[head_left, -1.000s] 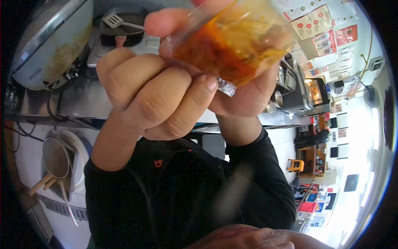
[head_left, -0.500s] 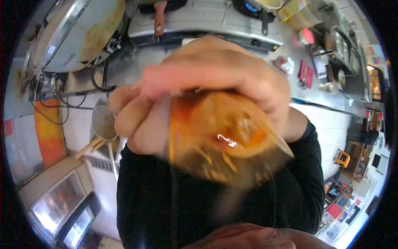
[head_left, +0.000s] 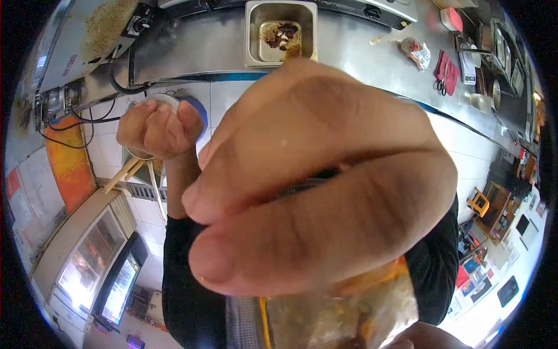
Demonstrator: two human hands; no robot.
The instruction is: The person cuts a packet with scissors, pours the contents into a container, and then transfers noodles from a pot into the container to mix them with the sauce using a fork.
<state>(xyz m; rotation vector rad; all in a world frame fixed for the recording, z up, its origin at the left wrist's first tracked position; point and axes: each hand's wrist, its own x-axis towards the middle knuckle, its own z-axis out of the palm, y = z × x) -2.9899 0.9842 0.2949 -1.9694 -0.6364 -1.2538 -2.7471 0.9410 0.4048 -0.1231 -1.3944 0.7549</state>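
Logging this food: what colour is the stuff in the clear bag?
Orange and yellowish, in the clear plastic bag; head view.

There is a single view, from a camera worn on the person's head, with a wide fisheye lens that bends the scene into a dark-rimmed circle. It looks down the person's own front, so the steel counter [head_left: 372,46] lies across the top of the frame, seemingly upside down. The right hand [head_left: 319,186] is very close to the lens and fills the centre; the left hand [head_left: 157,128] sits farther off, upper left.
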